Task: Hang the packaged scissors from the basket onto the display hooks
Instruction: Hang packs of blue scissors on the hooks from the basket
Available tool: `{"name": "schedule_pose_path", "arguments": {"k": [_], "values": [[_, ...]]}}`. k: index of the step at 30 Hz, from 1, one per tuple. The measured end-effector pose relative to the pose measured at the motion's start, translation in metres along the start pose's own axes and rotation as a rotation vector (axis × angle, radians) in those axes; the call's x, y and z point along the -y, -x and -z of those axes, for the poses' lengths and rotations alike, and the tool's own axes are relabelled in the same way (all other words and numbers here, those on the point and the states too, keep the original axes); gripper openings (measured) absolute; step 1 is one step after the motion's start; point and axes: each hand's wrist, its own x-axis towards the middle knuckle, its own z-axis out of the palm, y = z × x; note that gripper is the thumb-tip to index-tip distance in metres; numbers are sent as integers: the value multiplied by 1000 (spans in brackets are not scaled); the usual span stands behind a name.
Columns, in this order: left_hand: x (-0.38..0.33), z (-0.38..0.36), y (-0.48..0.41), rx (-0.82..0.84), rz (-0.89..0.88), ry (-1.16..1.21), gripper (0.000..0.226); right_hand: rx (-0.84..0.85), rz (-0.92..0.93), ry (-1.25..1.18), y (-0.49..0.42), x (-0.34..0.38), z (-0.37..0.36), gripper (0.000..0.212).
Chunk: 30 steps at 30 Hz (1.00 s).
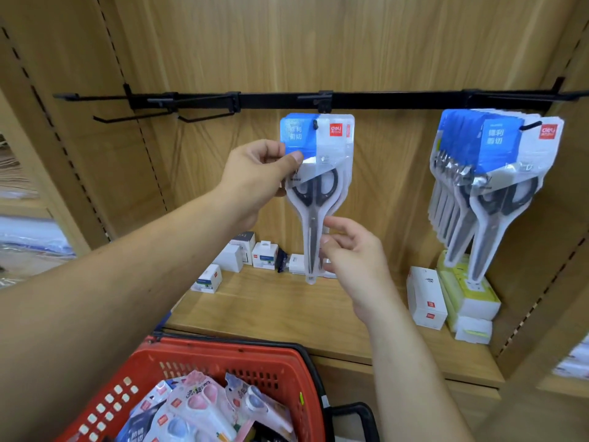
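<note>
A packaged pair of black-handled scissors [315,186] with a blue card top hangs on the middle display hook [315,124], with at least one more pack behind it. My left hand [258,180] pinches the pack's upper left edge, thumb on the blue card. My right hand [350,250] touches the lower blade part with its fingertips, fingers loosely apart. A thick bunch of the same packs [487,186] hangs on the right hook. The red basket [223,368] sits below, holding several packs of pink and blue scissors [197,409].
A black rail [382,98] carries two bare hooks [197,118] at the left. On the wooden shelf [271,307] stand small white boxes [245,253] at the back and white and yellow boxes [459,298] at the right.
</note>
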Motion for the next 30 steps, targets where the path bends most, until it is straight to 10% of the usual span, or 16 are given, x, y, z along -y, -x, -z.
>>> {"name": "schedule_pose_path", "arguments": {"k": [13, 30], "values": [[-36, -39, 49, 296, 22, -40, 13, -242, 182, -246, 28, 43, 48, 14], [-74, -236, 14, 204, -277, -143, 4, -603, 311, -380, 33, 56, 190, 19]]}}
